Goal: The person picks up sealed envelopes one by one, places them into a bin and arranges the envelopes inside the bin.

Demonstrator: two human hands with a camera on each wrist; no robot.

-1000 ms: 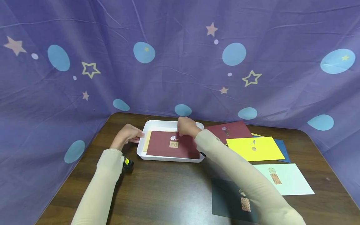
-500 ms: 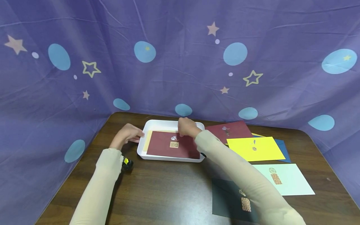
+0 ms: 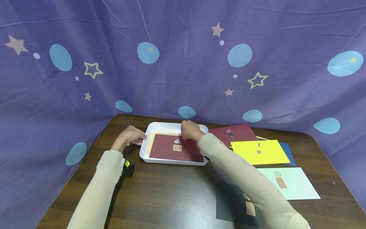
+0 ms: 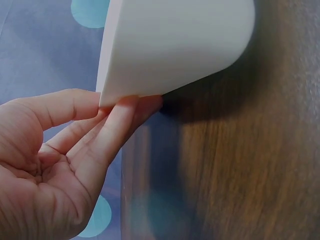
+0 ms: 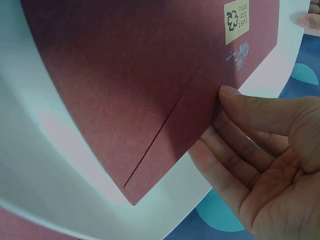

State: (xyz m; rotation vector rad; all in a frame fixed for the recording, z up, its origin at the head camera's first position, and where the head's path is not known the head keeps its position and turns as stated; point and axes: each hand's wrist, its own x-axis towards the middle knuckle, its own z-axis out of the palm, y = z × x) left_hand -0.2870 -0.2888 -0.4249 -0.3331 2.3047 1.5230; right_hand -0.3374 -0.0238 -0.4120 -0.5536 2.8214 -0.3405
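A maroon envelope (image 3: 163,148) with a gold sticker and a silvery print lies in a white tray (image 3: 163,127) at the back of the table. My right hand (image 3: 190,129) pinches its far edge, thumb (image 5: 250,107) on top and fingers beneath, as the right wrist view shows. Under it peeks a pale yellow sheet or envelope (image 3: 148,149), mostly covered. At the tray's left end my left hand (image 3: 129,138) pinches the rim; in the left wrist view the thumb (image 4: 75,106) is on one side and the fingers reach under the other.
To the right lie a second maroon envelope (image 3: 241,133), a yellow envelope (image 3: 268,152) overlapping a blue one (image 3: 288,152), a pale mint envelope (image 3: 300,183) and a dark envelope (image 3: 230,200), partly behind the right sleeve (image 3: 243,178). A patterned purple curtain (image 3: 171,89) hangs behind the table.
The maroon envelope in the tray has shifted very slightly toward the near side, so a thin pale yellow strip shows along its far edge. Both hands keep their places.
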